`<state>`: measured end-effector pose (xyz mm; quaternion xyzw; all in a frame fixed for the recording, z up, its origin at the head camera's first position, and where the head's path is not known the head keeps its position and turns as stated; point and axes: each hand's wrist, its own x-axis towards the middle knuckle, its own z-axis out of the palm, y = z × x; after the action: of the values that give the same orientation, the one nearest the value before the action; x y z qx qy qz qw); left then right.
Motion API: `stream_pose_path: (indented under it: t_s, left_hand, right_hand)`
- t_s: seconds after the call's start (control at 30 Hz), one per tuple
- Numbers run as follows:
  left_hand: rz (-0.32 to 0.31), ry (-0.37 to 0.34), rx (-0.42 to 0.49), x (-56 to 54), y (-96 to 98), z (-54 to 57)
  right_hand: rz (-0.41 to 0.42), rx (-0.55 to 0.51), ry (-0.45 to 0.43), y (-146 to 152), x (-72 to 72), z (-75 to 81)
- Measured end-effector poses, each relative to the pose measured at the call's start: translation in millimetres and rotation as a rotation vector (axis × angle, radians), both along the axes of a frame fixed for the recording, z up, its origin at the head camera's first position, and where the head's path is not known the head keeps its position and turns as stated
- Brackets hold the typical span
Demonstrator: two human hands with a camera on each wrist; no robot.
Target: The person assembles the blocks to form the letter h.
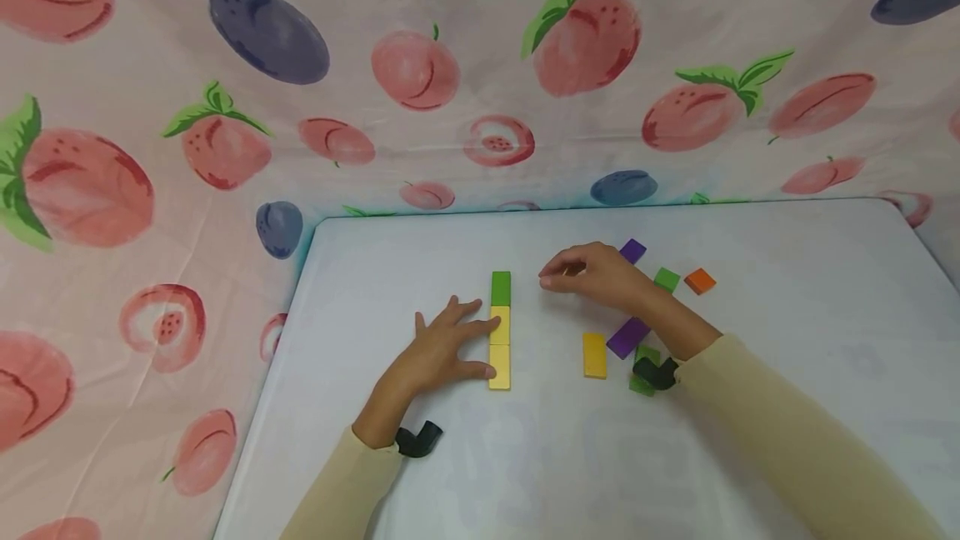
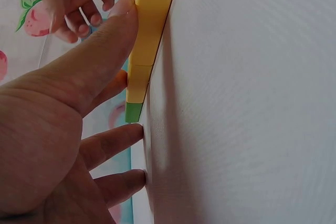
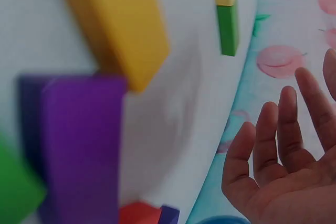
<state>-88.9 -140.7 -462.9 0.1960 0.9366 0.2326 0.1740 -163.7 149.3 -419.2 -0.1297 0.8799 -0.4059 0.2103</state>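
Observation:
A straight row of blocks stands on the white table, made of a green block [image 1: 501,288] at the far end and two yellow ones, the middle block [image 1: 503,334] and the near block [image 1: 501,367]. My left hand [image 1: 438,348] lies along the row's left side with fingers spread. Its thumb [image 2: 113,32] and a fingertip touch the yellow blocks; the other fingers are splayed toward the tabletop. To the right of the row, my right hand [image 1: 592,275] hovers above the table. Its fingers [image 3: 266,145] are loosely bent, and I see nothing held in them.
Loose blocks lie around and under the right forearm: a yellow block [image 1: 595,356], a purple block [image 1: 628,338], another purple block [image 1: 633,250], an orange block [image 1: 700,281] and several green ones, including a green block [image 1: 667,278]. A fruit-patterned cloth [image 1: 465,48] hangs behind the table [image 1: 525,473].

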Motion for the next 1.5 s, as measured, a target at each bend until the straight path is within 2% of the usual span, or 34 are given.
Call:
stream_pose_path:
  t_s: [0.23,0.77,1.13,1.5]
  left_hand:
    - [0.003,0.001,-0.005,0.4,0.4,0.6]
    - [0.000,-0.008,0.013,-0.2,0.6,0.7]
    - [-0.004,0.007,0.003,0.6,1.2,1.9]
    - [0.005,0.002,0.013,0.8,0.9,1.1]
  right_hand:
    - [0.069,0.063,0.113,19.8,10.8,-0.3]
    - [0.217,0.239,0.149,46.5,29.0,-11.8]
    - [0.221,0.346,0.178,57.3,40.2,-27.4]
    - [0.212,0.400,0.203,55.0,46.4,-30.3]
